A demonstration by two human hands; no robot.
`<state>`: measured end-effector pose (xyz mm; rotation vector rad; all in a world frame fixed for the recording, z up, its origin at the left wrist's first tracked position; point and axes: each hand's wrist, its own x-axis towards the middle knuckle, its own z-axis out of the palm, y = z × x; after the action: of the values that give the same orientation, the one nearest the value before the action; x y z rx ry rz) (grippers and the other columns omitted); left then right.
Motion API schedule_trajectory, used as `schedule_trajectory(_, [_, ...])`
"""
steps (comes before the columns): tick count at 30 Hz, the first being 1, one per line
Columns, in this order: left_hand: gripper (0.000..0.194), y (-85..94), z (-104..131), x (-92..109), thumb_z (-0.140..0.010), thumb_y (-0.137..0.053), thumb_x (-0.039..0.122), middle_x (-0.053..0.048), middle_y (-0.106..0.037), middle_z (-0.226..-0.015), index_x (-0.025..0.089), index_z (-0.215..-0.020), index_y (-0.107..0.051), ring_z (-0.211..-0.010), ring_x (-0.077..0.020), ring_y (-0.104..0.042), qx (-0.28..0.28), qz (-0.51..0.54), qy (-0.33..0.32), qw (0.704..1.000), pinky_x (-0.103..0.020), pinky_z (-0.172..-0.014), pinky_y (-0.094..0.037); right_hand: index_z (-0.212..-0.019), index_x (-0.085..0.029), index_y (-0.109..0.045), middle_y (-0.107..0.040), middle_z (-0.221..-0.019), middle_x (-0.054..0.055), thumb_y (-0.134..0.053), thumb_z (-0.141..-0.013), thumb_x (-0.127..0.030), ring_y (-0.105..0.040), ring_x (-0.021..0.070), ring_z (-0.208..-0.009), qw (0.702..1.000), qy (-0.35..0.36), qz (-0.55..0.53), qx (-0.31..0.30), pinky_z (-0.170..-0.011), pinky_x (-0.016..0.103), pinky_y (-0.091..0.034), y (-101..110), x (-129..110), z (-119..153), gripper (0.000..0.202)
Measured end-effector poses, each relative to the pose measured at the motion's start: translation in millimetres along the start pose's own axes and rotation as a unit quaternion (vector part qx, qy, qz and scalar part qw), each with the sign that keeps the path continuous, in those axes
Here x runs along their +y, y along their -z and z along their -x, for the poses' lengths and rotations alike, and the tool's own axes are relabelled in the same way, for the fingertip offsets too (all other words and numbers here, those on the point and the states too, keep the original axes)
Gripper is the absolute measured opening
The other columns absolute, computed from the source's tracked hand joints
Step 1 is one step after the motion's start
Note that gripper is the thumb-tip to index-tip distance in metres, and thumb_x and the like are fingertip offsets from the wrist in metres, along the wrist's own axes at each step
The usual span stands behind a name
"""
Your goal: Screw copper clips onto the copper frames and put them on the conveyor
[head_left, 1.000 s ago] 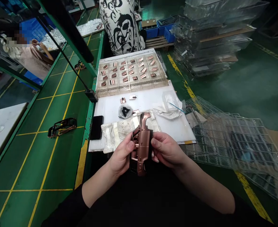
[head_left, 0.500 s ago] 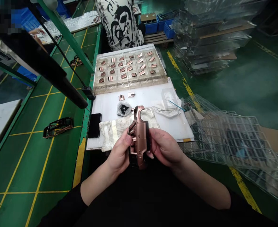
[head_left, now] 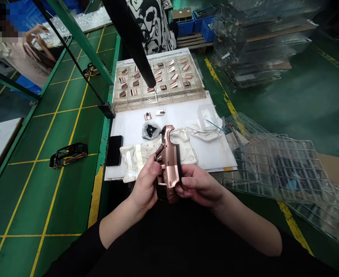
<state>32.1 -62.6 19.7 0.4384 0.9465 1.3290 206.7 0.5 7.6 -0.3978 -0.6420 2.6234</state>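
Note:
A copper-coloured housing with black edges [head_left: 171, 161] is held upright in front of my body, over the near edge of the white work board [head_left: 131, 125]. My left hand [head_left: 147, 179] grips its left side, the thumb on the inner ribs. On the opposite side, my right hand [head_left: 199, 184] has curled fingers against the lower right edge; the fingertips are partly hidden behind it. Beneath and beyond the housing lies a whitish moulded holder [head_left: 183, 146]. A small bag of black parts [head_left: 151, 131] and two small metal parts, one copper [head_left: 147, 115] and one silvery [head_left: 160, 112], sit farther back.
A clear compartment tray [head_left: 146, 102] of copper pieces stands at the back. A phone [head_left: 114, 151] lies left. A dark pole [head_left: 137, 46] hangs overhead. Another frame [head_left: 68, 155] rests on the green conveyor [head_left: 50, 200]. Clear trays [head_left: 290, 165] lie right; a co-worker [head_left: 32, 57] is far left.
My right hand has slid slightly down along the housing's right edge, and the housing has turned a little. The view has shifted, so the dark pole now appears farther right, over the tray.

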Motion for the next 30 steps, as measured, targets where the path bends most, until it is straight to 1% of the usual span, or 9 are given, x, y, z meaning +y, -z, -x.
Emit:
schedule_trajectory(5, [0.068, 0.1, 1.1, -1.4, -0.095, -0.087, 0.058, 0.004, -0.062, -0.076, 0.021, -0.148, -0.066, -0.061, -0.0116, -0.058, -0.008, -0.004, -0.008, 1.000, -0.022, -0.057, -0.053, -0.105, -0.010, -0.082, -0.063, -0.087, 0.006, -0.106, -0.077, -0.050, -0.047, 0.0091, -0.071, 0.999, -0.011, -0.016, -0.034, -0.049, 0.013, -0.032, 0.8, -0.1, 0.3, 0.055])
schedule_trajectory(7, [0.065, 2.6, 1.2, -3.0, -0.097, -0.085, 0.059, 0.006, -0.056, -0.072, 0.021, -0.146, -0.066, -0.058, -0.0106, -0.054, -0.006, -0.012, -0.005, 1.000, -0.021, -0.055, -0.050, -0.108, -0.010, -0.082, -0.062, -0.088, 0.006, -0.106, -0.076, -0.052, -0.045, 0.0095, -0.072, 0.999, -0.010, -0.015, -0.033, -0.050, 0.013, -0.032, 1.1, 1.3, -0.1, 0.058])
schedule_trajectory(14, [0.077, 13.5, 2.3, -5.9, -0.096, -0.083, 0.065, 0.002, -0.064, -0.078, 0.020, -0.155, -0.061, -0.066, -0.0141, -0.061, 0.006, -0.096, -0.047, 0.994, -0.026, -0.064, -0.051, -0.104, -0.011, -0.082, -0.068, -0.094, 0.008, -0.107, -0.072, -0.054, -0.041, 0.0087, -0.068, 0.999, -0.028, -0.028, -0.038, -0.048, 0.016, -0.026, 5.8, 8.0, -6.2, 0.059])
schedule_trajectory(17, [0.079, 17.3, 6.6, -3.1, -0.094, -0.086, 0.063, -0.005, -0.076, -0.102, 0.020, -0.155, -0.061, -0.084, -0.0176, -0.069, 0.041, -0.124, -0.074, 0.989, -0.028, -0.076, -0.056, -0.107, -0.013, -0.080, -0.071, -0.094, 0.006, -0.104, -0.080, -0.040, -0.045, 0.0064, -0.064, 0.998, -0.036, 0.045, 0.009, -0.048, 0.016, -0.029, 3.8, 10.5, -11.1, 0.045])
schedule_trajectory(20, [0.076, 26.8, 18.6, 4.6, -0.096, -0.083, 0.064, -0.011, -0.077, -0.128, 0.022, -0.156, -0.062, -0.106, -0.0246, -0.074, 0.068, -0.121, -0.087, 0.987, -0.032, -0.089, -0.060, -0.128, -0.019, -0.076, -0.072, -0.096, 0.003, -0.100, -0.086, -0.037, -0.058, 0.0099, -0.070, 0.985, -0.028, 0.162, 0.051, -0.055, 0.017, -0.042, -0.6, 15.5, -15.8, 0.051])
schedule_trajectory(23, [0.081, 52.5, 38.7, 17.0, -0.095, -0.080, 0.070, -0.014, -0.078, -0.132, 0.024, -0.158, -0.061, -0.104, -0.0273, -0.077, 0.117, -0.134, -0.088, 0.980, -0.035, -0.086, -0.062, -0.130, -0.021, -0.074, -0.067, -0.089, 0.000, -0.098, -0.089, -0.045, -0.056, 0.0097, -0.069, 0.970, -0.061, 0.231, 0.037, -0.059, 0.019, -0.046, -0.5, 22.3, -19.0, 0.054])
schedule_trajectory(25, [0.089, 81.7, 55.8, 28.8, -0.087, -0.084, 0.074, -0.015, -0.079, -0.131, 0.023, -0.157, -0.063, -0.098, -0.0276, -0.077, 0.214, -0.178, -0.090, 0.956, -0.036, -0.082, -0.062, -0.125, -0.021, -0.075, -0.067, -0.094, 0.001, -0.097, -0.089, -0.051, -0.055, 0.0092, -0.069, 0.964, -0.085, 0.252, 0.017, -0.060, 0.020, -0.046, 4.6, 26.6, -21.4, 0.052])
schedule_trajectory(28, [0.099, 138.3, 88.5, 53.9, -0.075, -0.090, 0.076, -0.016, -0.079, -0.132, 0.021, -0.153, -0.066, -0.098, -0.0288, -0.078, 0.408, -0.264, -0.100, 0.868, -0.037, -0.083, -0.063, -0.125, -0.022, -0.077, -0.069, -0.105, 0.004, -0.091, -0.094, -0.058, -0.055, 0.0096, -0.072, 0.954, -0.110, 0.279, -0.004, -0.064, 0.023, -0.047, 16.1, 32.2, -26.4, 0.050])
schedule_trajectory(30, [0.094, 176.6, 114.7, 73.4, -0.078, -0.086, 0.074, -0.017, -0.077, -0.136, 0.018, -0.151, -0.065, -0.104, -0.0293, -0.078, 0.507, -0.294, -0.100, 0.804, -0.037, -0.087, -0.063, -0.126, -0.022, -0.076, -0.068, -0.099, 0.003, -0.087, -0.097, -0.060, -0.055, 0.0098, -0.070, 0.948, -0.127, 0.292, -0.017, -0.066, 0.025, -0.046, 22.3, 35.4, -29.5, 0.049])
